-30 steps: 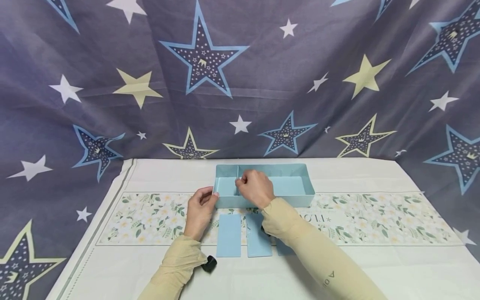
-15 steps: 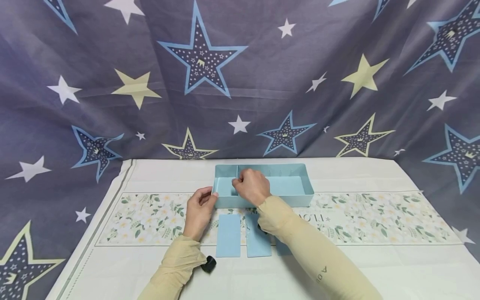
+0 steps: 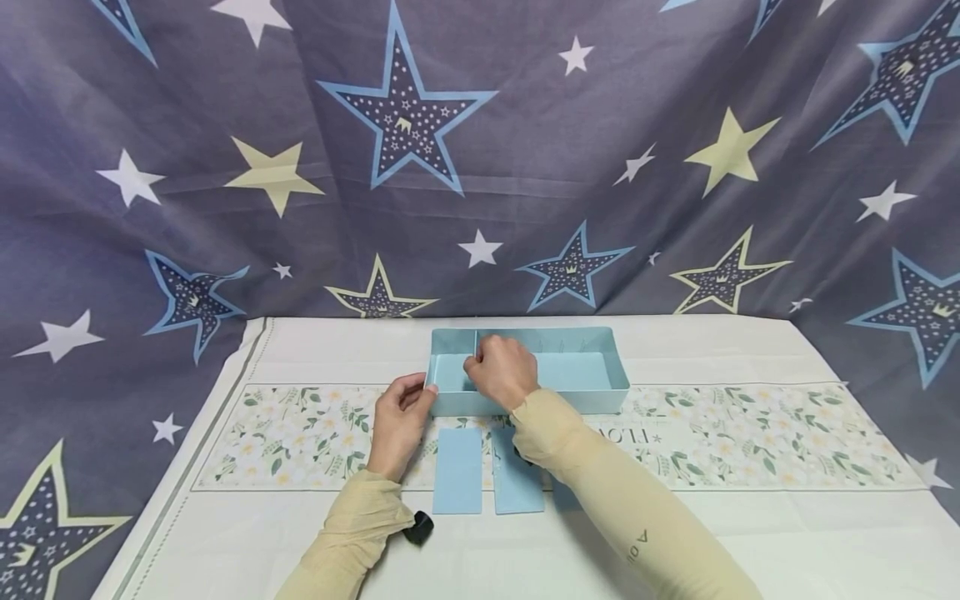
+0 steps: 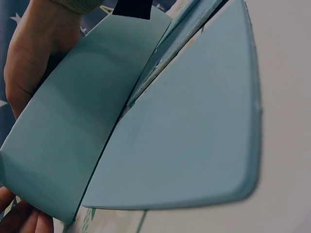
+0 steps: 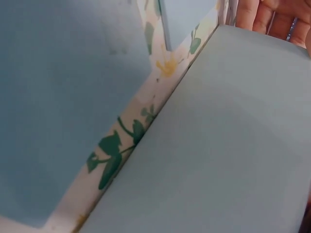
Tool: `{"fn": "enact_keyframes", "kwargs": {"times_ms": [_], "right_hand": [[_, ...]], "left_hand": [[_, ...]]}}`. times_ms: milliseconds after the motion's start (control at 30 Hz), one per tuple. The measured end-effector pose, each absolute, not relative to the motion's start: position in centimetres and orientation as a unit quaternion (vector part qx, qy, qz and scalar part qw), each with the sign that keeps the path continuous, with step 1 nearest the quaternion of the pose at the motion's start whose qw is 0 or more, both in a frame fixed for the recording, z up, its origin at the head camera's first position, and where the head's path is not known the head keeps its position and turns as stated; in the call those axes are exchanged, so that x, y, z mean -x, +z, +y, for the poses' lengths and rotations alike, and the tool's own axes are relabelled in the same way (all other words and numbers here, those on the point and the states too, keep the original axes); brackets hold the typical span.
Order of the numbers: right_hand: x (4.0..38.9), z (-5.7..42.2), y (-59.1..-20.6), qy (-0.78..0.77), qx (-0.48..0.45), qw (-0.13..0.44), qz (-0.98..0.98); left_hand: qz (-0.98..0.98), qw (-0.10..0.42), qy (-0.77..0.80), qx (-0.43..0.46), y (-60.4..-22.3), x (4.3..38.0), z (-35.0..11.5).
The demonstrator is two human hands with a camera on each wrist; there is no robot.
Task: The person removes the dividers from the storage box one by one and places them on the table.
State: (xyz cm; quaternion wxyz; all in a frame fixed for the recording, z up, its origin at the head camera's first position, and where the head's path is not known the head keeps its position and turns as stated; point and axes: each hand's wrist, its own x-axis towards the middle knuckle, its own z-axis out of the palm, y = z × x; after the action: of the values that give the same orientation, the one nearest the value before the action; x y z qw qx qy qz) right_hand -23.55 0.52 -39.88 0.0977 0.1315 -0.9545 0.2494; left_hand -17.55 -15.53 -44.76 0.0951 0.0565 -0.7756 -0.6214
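Note:
A light blue open box (image 3: 570,402) stands lengthwise on the table. Across its inside, near the left end, stands a thin blue divider (image 3: 476,340). My left hand (image 3: 397,425) holds the box's front left corner, thumb over the rim and fingers against the end wall. Reaching over the front wall, my right hand (image 3: 507,371) pinches the divider with curled fingers; its fingertips are partly hidden. In the left wrist view the box's outer front wall (image 4: 82,111) slants beside a flat blue panel (image 4: 194,126). The right wrist view shows that front wall (image 5: 209,136) close up.
In front of the box lie a flat blue panel (image 3: 457,472), a second one (image 3: 517,479) and a third (image 3: 565,497), partly under my right sleeve. A floral runner (image 3: 765,437) crosses the white tablecloth (image 3: 225,542). Behind hangs a star-patterned curtain (image 3: 480,192).
My right hand has shifted slightly left along the divider, its forearm moving with it. The left hand keeps its hold on the box corner, and the panels have not moved.

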Motion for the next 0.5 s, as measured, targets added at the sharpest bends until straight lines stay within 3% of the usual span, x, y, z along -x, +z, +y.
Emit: {"fn": "enact_keyframes", "kwargs": {"times_ms": [500], "right_hand": [[23.77,0.20,-39.83,0.227,-0.133,0.110,-0.958]], "left_hand": [[-0.771,0.094,-0.627,-0.062,-44.81,17.68,-15.57]]}}
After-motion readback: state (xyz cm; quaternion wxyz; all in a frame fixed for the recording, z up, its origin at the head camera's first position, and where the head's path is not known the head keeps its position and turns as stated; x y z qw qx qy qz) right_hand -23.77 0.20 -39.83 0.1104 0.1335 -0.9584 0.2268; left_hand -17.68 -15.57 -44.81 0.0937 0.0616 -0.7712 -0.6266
